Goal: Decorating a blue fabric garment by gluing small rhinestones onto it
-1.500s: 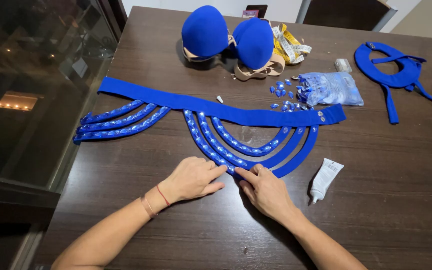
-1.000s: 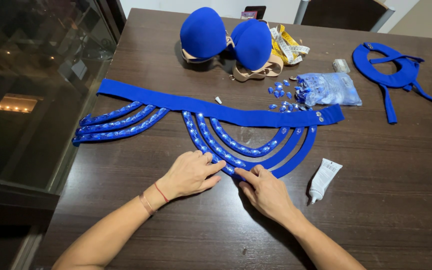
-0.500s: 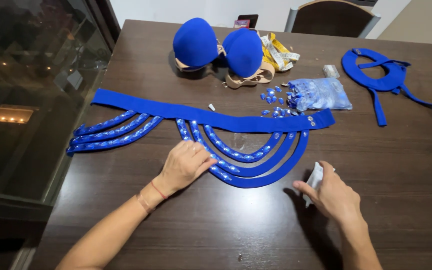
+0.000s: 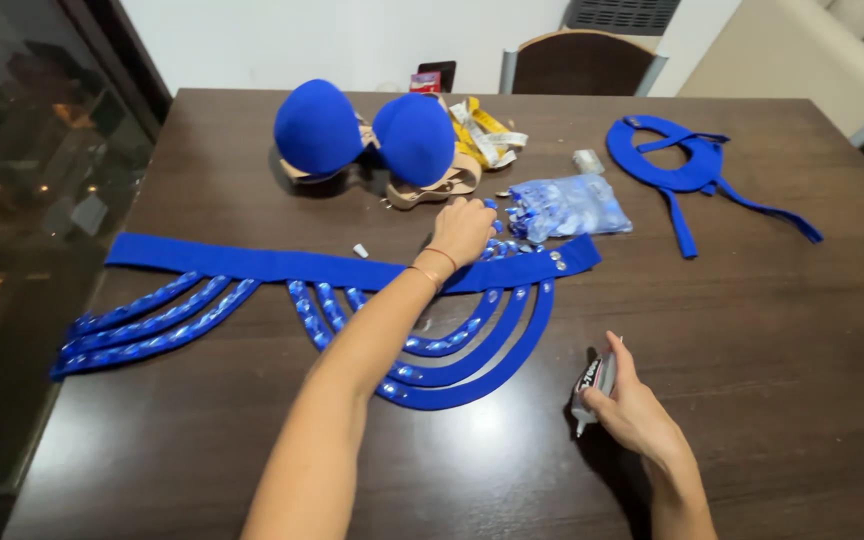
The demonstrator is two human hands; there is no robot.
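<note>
1. The loose blue gems (image 4: 504, 243) lay scattered on the table, just under the left hand's (image 4: 462, 228) fingertips.
2. The small white glue tube (image 4: 592, 384) was tilted, held in the right hand (image 4: 634, 410).

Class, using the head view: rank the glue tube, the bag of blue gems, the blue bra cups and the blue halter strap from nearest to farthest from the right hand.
1. Glue tube, in the right hand.
2. Bag of blue gems, above, mid-table.
3. Blue halter strap, far right.
4. Blue bra cups, far left of centre.
</note>
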